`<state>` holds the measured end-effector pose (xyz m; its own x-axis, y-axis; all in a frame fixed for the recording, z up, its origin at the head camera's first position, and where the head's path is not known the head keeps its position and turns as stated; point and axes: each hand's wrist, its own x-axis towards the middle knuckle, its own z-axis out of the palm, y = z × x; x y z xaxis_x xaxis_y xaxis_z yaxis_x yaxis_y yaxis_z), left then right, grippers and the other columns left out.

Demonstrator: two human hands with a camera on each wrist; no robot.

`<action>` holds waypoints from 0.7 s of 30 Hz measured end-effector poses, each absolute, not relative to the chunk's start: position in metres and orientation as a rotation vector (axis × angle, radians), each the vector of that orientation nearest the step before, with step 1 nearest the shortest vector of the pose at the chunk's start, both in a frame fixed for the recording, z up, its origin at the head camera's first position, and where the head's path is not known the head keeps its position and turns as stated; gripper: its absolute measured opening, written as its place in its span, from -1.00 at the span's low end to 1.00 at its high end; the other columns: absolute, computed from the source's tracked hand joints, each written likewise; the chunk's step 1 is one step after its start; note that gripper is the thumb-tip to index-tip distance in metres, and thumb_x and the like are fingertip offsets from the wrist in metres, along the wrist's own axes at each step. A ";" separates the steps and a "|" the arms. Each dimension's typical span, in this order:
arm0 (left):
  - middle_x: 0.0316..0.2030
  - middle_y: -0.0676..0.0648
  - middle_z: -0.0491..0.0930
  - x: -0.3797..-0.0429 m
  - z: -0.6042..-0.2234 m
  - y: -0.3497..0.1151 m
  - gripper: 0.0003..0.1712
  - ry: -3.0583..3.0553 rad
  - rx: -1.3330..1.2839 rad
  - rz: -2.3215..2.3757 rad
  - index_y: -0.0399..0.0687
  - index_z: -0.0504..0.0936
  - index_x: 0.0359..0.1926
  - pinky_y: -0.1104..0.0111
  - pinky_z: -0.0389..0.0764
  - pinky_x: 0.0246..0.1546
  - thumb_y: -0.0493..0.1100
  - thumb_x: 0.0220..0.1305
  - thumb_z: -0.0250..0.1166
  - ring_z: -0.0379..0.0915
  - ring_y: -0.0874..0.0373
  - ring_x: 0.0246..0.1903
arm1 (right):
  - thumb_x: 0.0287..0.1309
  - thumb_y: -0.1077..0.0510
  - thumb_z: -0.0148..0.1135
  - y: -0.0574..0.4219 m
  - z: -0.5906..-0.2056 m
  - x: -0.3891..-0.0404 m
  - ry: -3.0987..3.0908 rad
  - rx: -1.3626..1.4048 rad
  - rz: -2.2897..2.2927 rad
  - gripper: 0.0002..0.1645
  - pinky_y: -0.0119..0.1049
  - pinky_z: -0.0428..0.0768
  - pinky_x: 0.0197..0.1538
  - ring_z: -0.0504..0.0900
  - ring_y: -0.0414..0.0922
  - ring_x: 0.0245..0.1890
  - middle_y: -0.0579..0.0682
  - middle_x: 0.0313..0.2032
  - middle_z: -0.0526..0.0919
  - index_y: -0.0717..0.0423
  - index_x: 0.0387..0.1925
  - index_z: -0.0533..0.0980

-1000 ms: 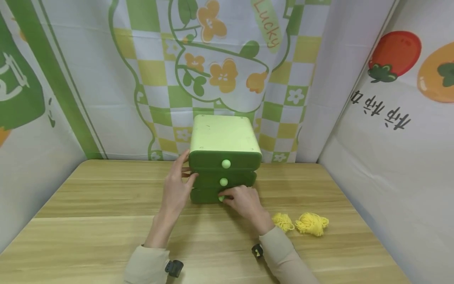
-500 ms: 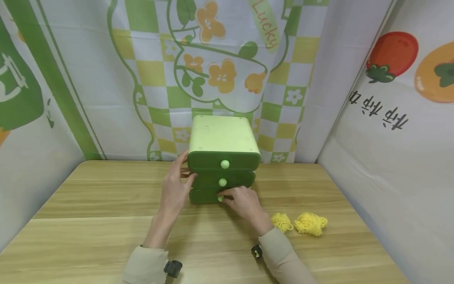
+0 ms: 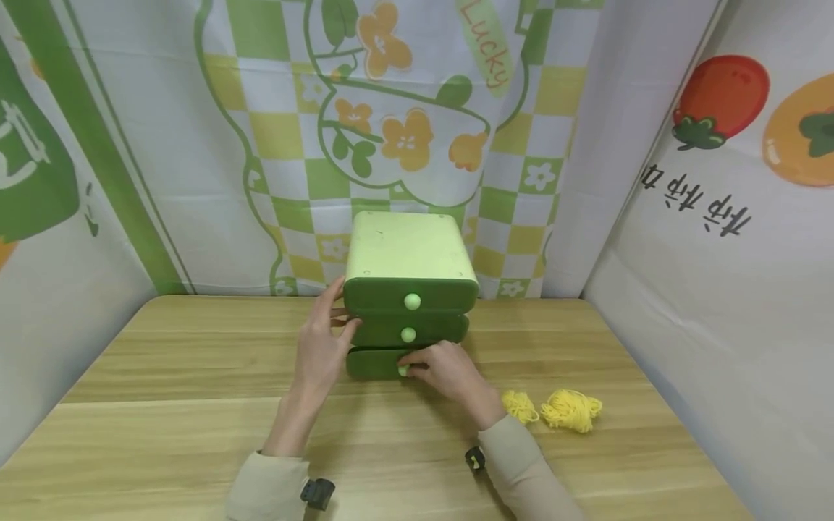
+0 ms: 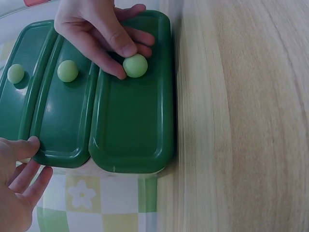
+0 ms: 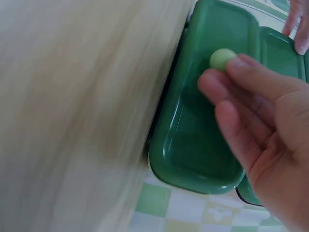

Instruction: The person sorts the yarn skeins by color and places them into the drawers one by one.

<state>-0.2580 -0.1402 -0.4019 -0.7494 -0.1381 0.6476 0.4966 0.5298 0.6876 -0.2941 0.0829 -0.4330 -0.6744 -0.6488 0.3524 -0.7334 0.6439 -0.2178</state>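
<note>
Three green drawers are facing us from the cabinet [image 3: 407, 246], and the bottom drawer [image 3: 370, 364] is sitting slightly forward, a dark gap showing along its upper edge! Low on the cabinet's front, the right hand [image 3: 446, 367] is pinching the bottom knob [image 4: 135, 65] between thumb and forefinger, its other fingers curving alongside. Over at the cabinet's left side, the left hand [image 3: 321, 344] is resting against the body, thumb touching the edge of the middle drawer [image 3: 384, 330], fingers spreading nearly straight along the side. Up above, the top drawer [image 3: 374, 295] is showing its own pale round knob right at the cabinet's front. To the right of the cabinet and nearer the person, two bundles of yellow yarn [image 3: 573, 411] are lying on the wooden table [image 3: 163, 434], the smaller one just beside the right wrist. Behind the cabinet, a checkered cloth [image 3: 276, 134] is hanging.
</note>
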 end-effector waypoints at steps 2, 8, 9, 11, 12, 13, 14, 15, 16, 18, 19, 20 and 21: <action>0.22 -0.19 0.49 -0.258 -0.401 -0.140 -0.10 -2.105 -0.288 -1.232 0.01 0.28 0.45 0.15 0.73 -0.10 -0.47 0.13 0.40 0.65 -0.12 -0.10 | 0.12 0.04 0.43 0.084 -0.430 -0.293 -2.630 1.168 0.492 -0.82 -0.32 0.71 -0.14 0.75 -0.22 -0.20 -0.21 -0.22 0.80 -0.13 -0.20 0.77; 0.20 -0.20 0.50 -0.259 -0.402 -0.140 -0.10 -2.097 -0.298 -1.226 0.01 0.29 0.45 0.18 0.73 -0.11 -0.48 0.12 0.40 0.66 -0.10 -0.11 | 0.17 0.04 0.41 0.087 -0.421 -0.287 -2.713 1.242 0.394 -0.83 -0.51 0.53 -0.41 0.51 -0.40 -0.50 -0.23 -0.25 0.80 -0.19 -0.17 0.77; 0.20 -0.20 0.50 -0.260 -0.402 -0.140 -0.10 -2.095 -0.298 -1.226 0.01 0.29 0.45 0.18 0.73 -0.11 -0.48 0.12 0.40 0.66 -0.10 -0.11 | 0.17 0.04 0.41 0.087 -0.420 -0.286 -2.718 1.257 0.375 -0.82 -0.52 0.50 -0.42 0.47 -0.40 -0.52 -0.23 -0.26 0.80 -0.19 -0.17 0.76; 0.20 -0.20 0.50 -0.260 -0.403 -0.140 -0.10 -2.092 -0.298 -1.232 0.02 0.29 0.45 0.18 0.73 -0.11 -0.48 0.13 0.40 0.67 -0.10 -0.11 | 0.17 0.02 0.41 0.088 -0.418 -0.284 -2.713 1.289 0.330 -0.83 -0.53 0.50 -0.43 0.46 -0.41 -0.53 -0.24 -0.28 0.80 -0.20 -0.17 0.76; 0.20 -0.19 0.50 -0.260 -0.403 -0.140 -0.10 -2.092 -0.296 -1.234 0.03 0.29 0.45 0.19 0.73 -0.11 -0.48 0.13 0.40 0.67 -0.09 -0.11 | 0.16 0.02 0.41 0.088 -0.417 -0.283 -2.709 1.308 0.308 -0.83 -0.52 0.52 -0.43 0.48 -0.41 -0.53 -0.25 -0.29 0.80 -0.20 -0.18 0.76; 0.20 -0.19 0.50 -0.260 -0.403 -0.140 -0.10 -2.093 -0.295 -1.234 0.03 0.29 0.45 0.19 0.73 -0.11 -0.48 0.13 0.40 0.67 -0.09 -0.11 | 0.16 0.01 0.42 0.088 -0.415 -0.282 -2.705 1.325 0.286 -0.83 -0.51 0.54 -0.41 0.50 -0.41 -0.53 -0.26 -0.31 0.80 -0.20 -0.18 0.76; 0.20 -0.19 0.50 -0.260 -0.404 -0.141 -0.10 -2.094 -0.296 -1.232 0.03 0.29 0.45 0.19 0.73 -0.11 -0.48 0.13 0.40 0.66 -0.09 -0.10 | 0.16 0.01 0.42 0.088 -0.414 -0.280 -2.707 1.337 0.266 -0.83 -0.51 0.55 -0.41 0.51 -0.42 -0.53 -0.27 -0.33 0.79 -0.21 -0.19 0.76; 0.20 -0.19 0.50 -0.260 -0.404 -0.140 -0.10 -2.094 -0.296 -1.228 0.02 0.29 0.45 0.19 0.73 -0.11 -0.47 0.13 0.40 0.66 -0.09 -0.11 | 0.16 0.00 0.42 0.087 -0.413 -0.279 -2.709 1.346 0.247 -0.83 -0.50 0.55 -0.41 0.51 -0.42 -0.53 -0.28 -0.35 0.79 -0.22 -0.19 0.76; 0.20 -0.19 0.50 -0.260 -0.404 -0.141 -0.11 -2.094 -0.296 -1.225 0.01 0.29 0.45 0.19 0.72 -0.11 -0.47 0.13 0.40 0.66 -0.09 -0.10 | 0.15 -0.01 0.42 0.087 -0.412 -0.278 -2.711 1.356 0.237 -0.83 -0.51 0.55 -0.41 0.52 -0.43 -0.54 -0.29 -0.37 0.78 -0.22 -0.19 0.76; 0.20 -0.19 0.50 -0.260 -0.405 -0.141 -0.11 -2.096 -0.297 -1.220 -0.01 0.29 0.45 0.19 0.72 -0.11 -0.47 0.13 0.40 0.66 -0.09 -0.10 | 0.16 0.00 0.42 0.086 -0.410 -0.275 -2.727 1.374 0.247 -0.83 -0.52 0.55 -0.42 0.53 -0.43 -0.53 -0.29 -0.38 0.78 -0.20 -0.19 0.76; 0.20 -0.20 0.50 -0.260 -0.405 -0.141 -0.11 -2.096 -0.298 -1.219 -0.02 0.28 0.45 0.19 0.72 -0.11 -0.47 0.13 0.40 0.66 -0.09 -0.10 | 0.16 0.00 0.42 0.086 -0.409 -0.274 -2.740 1.377 0.255 -0.83 -0.52 0.55 -0.41 0.54 -0.44 -0.52 -0.29 -0.38 0.78 -0.19 -0.19 0.76; 0.20 -0.20 0.50 -0.260 -0.405 -0.141 -0.11 -2.096 -0.298 -1.217 -0.03 0.29 0.45 0.19 0.72 -0.11 -0.47 0.13 0.40 0.66 -0.09 -0.10 | 0.16 0.01 0.42 0.086 -0.408 -0.273 -2.748 1.382 0.266 -0.83 -0.53 0.55 -0.40 0.55 -0.44 -0.51 -0.29 -0.36 0.78 -0.17 -0.18 0.77; 0.20 -0.20 0.50 -0.260 -0.404 -0.141 -0.11 -2.096 -0.297 -1.217 -0.03 0.29 0.45 0.19 0.72 -0.11 -0.47 0.13 0.41 0.66 -0.09 -0.10 | 0.16 0.01 0.42 0.086 -0.408 -0.272 -2.755 1.389 0.271 -0.82 -0.54 0.56 -0.38 0.57 -0.44 -0.48 -0.28 -0.33 0.79 -0.16 -0.18 0.77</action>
